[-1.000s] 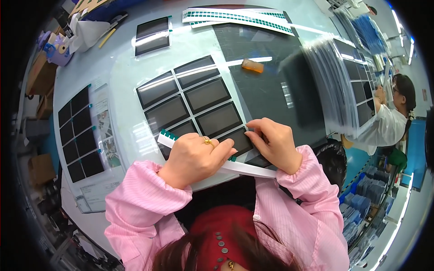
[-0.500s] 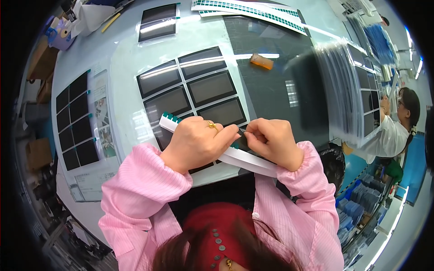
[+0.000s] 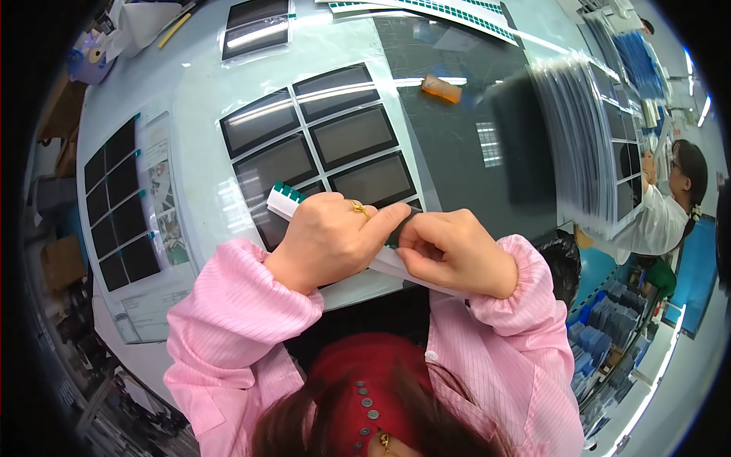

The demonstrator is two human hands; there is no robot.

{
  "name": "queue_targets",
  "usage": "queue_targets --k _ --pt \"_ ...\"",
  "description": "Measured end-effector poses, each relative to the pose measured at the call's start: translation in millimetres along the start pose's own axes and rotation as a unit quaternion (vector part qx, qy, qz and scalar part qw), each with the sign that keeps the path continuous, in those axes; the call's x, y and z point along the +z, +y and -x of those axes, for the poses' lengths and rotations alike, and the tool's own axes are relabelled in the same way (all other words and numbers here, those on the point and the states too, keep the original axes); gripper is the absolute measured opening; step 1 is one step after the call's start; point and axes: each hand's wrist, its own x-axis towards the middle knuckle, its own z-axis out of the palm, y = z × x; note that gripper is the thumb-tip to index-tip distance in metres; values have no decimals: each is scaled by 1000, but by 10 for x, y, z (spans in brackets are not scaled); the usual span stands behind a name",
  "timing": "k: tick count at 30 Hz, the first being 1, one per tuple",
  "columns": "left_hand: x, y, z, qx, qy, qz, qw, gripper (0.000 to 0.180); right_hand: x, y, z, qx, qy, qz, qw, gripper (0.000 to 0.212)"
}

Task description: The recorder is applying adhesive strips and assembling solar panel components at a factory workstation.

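My left hand (image 3: 331, 238), with a gold ring on it, is closed around a white strip (image 3: 283, 206) that carries a row of small green tabs. One end of the strip sticks out past my knuckles; the rest runs under my hands toward my right sleeve. Against my left fingertips, my right hand (image 3: 461, 255) is curled in a pinch over the strip. Whatever its fingertips grip is hidden. Beneath both hands lies a clear sheet with several dark rectangular panels (image 3: 354, 137), partly covered by the hands.
At the far edge lie more white strips with green tabs (image 3: 449, 24) and a dark panel (image 3: 257, 29). An orange block (image 3: 442, 88) rests on the dark mat (image 3: 464, 183). Green-tabbed panels (image 3: 122, 206) lie left. Stacked clear sheets (image 3: 575, 145) stand right, near another person (image 3: 666, 213).
My right hand has come nearer to me, its fingertips now lower over the strip. My left index finger reaches out straighter. The whole view has shifted slightly.
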Motion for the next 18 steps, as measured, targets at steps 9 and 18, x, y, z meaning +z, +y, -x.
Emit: queue_targets --k 9,18 --pt "-71 31 -52 -18 -89 -6 996 25 -329 272 -85 261 67 -253 929 12" --pt "-28 19 -13 -22 -84 -6 996 27 -319 291 -137 285 29 -231 930 15"
